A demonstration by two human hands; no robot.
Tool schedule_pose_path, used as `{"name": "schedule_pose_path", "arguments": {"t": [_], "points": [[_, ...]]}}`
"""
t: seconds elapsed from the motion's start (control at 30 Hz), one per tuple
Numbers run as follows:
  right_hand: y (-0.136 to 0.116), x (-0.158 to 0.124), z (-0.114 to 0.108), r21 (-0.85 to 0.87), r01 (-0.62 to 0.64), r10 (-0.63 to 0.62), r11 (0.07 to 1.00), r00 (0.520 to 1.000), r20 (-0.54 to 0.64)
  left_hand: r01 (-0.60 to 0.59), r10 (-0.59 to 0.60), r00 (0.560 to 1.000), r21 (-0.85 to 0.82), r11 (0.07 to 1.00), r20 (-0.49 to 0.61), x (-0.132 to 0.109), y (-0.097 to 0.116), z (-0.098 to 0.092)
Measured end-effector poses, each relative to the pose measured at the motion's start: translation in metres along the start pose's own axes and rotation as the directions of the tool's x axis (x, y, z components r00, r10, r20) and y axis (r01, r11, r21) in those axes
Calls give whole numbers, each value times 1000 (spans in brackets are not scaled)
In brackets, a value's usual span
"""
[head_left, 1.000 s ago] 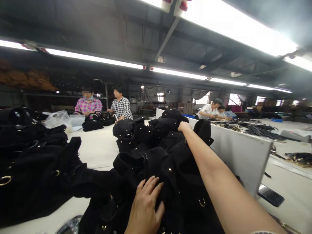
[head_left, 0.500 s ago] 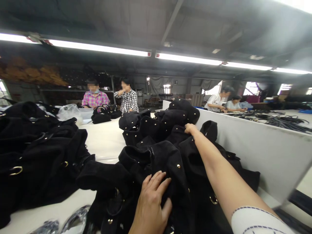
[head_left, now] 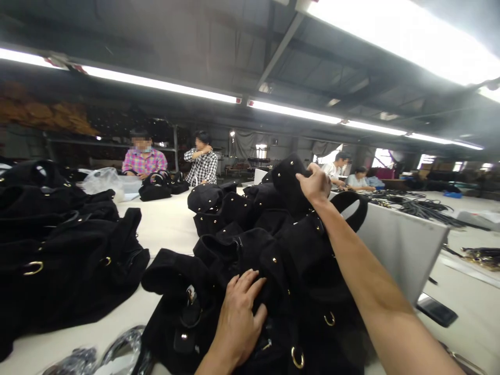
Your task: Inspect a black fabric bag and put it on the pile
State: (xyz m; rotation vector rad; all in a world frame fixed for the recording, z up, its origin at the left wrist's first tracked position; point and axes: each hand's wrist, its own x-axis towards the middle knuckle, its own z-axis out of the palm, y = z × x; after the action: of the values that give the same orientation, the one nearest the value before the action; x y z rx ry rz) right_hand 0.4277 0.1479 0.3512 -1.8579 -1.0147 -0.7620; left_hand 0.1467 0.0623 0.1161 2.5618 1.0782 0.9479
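Observation:
My left hand lies with its fingers spread on a black fabric bag with gold studs and rings. Farther off, my right hand has its fingers closed on the upper edge of another black bag, which is raised above the heap around it. Its lower part merges with the dark cloth, so I cannot tell where it ends. A black strap loop stands out beside my right forearm.
More black bags are piled at the left. A low white partition runs along the right, with a dark phone beyond it. Plastic-wrapped items lie at the near left. Several co-workers, one in a plaid shirt, are farther back.
My right hand has risen slightly, lifting the edge of a black bag. My left hand stays on its bag. The view has turned a little to the right.

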Motion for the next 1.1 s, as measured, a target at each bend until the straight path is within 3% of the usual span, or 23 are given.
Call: {"name": "schedule_pose_path", "arguments": {"t": [0.07,0.13,0.2,0.27,0.3,0.37,0.43,0.53,0.57,0.6,0.67,0.77,0.8,0.9,1.0,1.1], "points": [[-19,-6,-30,61,80,-66,995,978,-197,-9,9,1000,-3,1000,-2,0,-2,2],[-36,-26,-58,45,263,-236,964,920,-313,-34,34,999,-22,999,-19,1,-4,3],[-46,-59,-84,-20,532,-503,846,786,-358,-71,67,997,-90,993,-46,3,-7,0],[-46,-106,-106,-63,767,-735,638,583,-347,-62,40,995,-267,962,-86,4,-8,-11],[-42,-133,-114,-40,836,-797,547,505,-330,-38,-8,994,-401,915,-112,4,-9,-20],[-27,-186,-124,63,920,-879,387,389,-276,-4,-114,983,-636,772,-145,0,-11,-43],[-6,-233,-127,178,939,-922,293,327,-205,24,-185,978,-822,570,-100,-10,-14,-66],[28,-285,-120,269,926,-936,266,315,-159,174,-253,956,-980,92,146,-38,-15,-89],[37,-298,-115,291,917,-929,274,331,-167,210,-290,933,-977,-40,213,-48,-14,-92],[45,-310,-111,319,902,-915,290,359,-184,233,-321,913,-968,-97,252,-59,-12,-95],[56,-329,-105,388,854,-870,347,448,-209,260,-335,909,-966,-4,246,-78,-4,-98],[59,-347,-109,492,762,-794,422,572,-205,256,-228,951,-945,203,208,-100,12,-108],[58,-352,-114,516,746,-786,421,584,-202,235,-222,958,-937,260,179,-106,17,-112],[52,-371,-132,586,732,-799,347,558,-223,220,-246,961,-881,418,124,-131,28,-127],[49,-407,-145,704,645,-801,297,569,-184,259,-268,956,-787,561,123,-173,32,-141],[46,-455,-143,840,492,-835,229,543,-90,383,-469,878,-731,565,97,-228,34,-151]]}}
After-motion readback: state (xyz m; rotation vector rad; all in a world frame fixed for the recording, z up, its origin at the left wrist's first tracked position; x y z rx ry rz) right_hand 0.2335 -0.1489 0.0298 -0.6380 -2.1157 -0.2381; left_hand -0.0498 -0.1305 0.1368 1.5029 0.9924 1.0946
